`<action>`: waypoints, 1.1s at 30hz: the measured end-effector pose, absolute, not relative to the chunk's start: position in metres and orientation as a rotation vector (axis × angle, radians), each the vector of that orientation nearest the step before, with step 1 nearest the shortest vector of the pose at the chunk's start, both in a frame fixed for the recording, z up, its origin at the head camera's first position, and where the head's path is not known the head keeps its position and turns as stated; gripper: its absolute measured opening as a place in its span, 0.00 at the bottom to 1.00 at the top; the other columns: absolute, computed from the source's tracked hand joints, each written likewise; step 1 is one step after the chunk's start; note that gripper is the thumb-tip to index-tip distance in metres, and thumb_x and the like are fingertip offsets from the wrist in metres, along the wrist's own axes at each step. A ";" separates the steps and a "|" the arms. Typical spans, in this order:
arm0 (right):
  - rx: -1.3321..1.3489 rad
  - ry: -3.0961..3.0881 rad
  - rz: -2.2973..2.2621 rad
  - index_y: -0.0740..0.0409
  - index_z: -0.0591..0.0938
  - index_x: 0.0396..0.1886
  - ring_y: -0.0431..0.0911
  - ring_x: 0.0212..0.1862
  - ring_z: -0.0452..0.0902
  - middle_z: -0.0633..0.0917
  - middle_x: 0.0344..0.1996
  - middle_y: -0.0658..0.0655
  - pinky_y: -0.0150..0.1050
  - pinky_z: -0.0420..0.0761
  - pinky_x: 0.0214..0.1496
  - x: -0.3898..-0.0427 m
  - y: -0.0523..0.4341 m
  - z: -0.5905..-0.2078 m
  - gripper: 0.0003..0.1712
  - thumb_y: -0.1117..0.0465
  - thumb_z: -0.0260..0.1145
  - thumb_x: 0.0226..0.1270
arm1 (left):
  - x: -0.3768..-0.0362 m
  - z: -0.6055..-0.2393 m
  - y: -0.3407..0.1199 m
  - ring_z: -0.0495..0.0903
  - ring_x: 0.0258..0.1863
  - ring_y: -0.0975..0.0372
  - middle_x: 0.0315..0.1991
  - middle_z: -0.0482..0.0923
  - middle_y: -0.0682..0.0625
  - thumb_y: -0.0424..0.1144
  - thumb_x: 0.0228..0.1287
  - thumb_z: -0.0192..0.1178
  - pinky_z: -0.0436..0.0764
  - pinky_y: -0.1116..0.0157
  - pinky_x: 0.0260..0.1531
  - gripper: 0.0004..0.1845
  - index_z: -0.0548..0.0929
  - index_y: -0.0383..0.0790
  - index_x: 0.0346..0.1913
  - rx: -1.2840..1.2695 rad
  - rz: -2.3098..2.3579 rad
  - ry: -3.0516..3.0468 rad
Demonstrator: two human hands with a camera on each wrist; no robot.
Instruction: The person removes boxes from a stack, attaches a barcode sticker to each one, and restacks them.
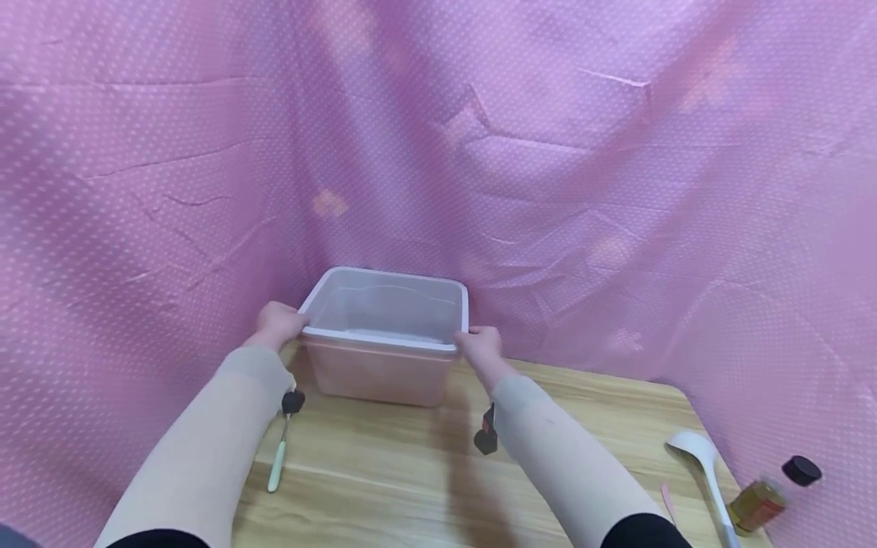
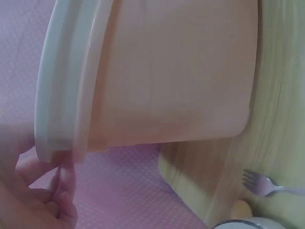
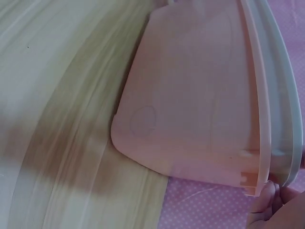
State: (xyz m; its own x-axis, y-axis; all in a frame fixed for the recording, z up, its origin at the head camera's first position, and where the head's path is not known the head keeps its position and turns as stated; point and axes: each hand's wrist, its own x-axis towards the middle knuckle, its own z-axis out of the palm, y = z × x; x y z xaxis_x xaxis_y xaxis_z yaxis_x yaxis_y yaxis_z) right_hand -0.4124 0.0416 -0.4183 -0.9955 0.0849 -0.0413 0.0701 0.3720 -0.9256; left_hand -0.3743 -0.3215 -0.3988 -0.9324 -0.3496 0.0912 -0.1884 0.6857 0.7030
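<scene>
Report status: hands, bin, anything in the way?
Left hand and right hand grip the clear bin by its rim corners. Bin empty, at the table's far edge. Nothing blocking.

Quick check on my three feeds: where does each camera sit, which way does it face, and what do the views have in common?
Head: worn high, facing forward and down at the wooden table; shows both sleeved forearms, the left hand and right hand gripping the clear bin by its rim.
Left wrist: low beside the bin's left wall, fingers under the rim, fork on the table.
Right wrist: beside the bin's right wall, fingertips at the rim.
Shared: all three show the bin and table.
</scene>
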 end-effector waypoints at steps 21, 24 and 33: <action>-0.038 -2.598 1.865 0.70 0.80 0.56 0.57 0.52 0.80 0.83 0.51 0.66 0.46 0.79 0.56 -0.412 0.056 -0.393 0.24 0.65 0.64 0.60 | -0.370 -0.384 -0.315 0.71 0.24 0.54 0.18 0.76 0.50 0.35 0.57 0.56 0.68 0.63 0.18 0.15 0.86 0.24 0.35 0.400 -1.143 -2.602; -0.032 -2.566 1.930 0.71 0.79 0.57 0.57 0.52 0.81 0.82 0.52 0.67 0.44 0.81 0.53 -0.411 0.056 -0.392 0.24 0.67 0.63 0.60 | -0.369 -0.383 -0.315 0.72 0.27 0.53 0.20 0.78 0.49 0.35 0.58 0.56 0.70 0.63 0.21 0.15 0.86 0.24 0.36 0.395 -1.145 -2.593; -0.029 -2.526 2.007 0.72 0.78 0.57 0.58 0.52 0.81 0.82 0.52 0.68 0.46 0.81 0.53 -0.406 0.056 -0.386 0.24 0.67 0.64 0.61 | -0.368 -0.381 -0.315 0.74 0.30 0.52 0.27 0.82 0.44 0.36 0.59 0.56 0.72 0.64 0.23 0.17 0.86 0.24 0.40 0.408 -1.163 -2.591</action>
State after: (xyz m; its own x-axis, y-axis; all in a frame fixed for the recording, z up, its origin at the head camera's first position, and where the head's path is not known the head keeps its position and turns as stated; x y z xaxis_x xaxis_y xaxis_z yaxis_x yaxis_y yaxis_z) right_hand -0.4063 0.0563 -0.3856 -0.9963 -0.0384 -0.0775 0.0668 0.2276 -0.9715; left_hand -0.3682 -0.3151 -0.3808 -0.9234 -0.3613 0.1299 -0.1429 0.6374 0.7571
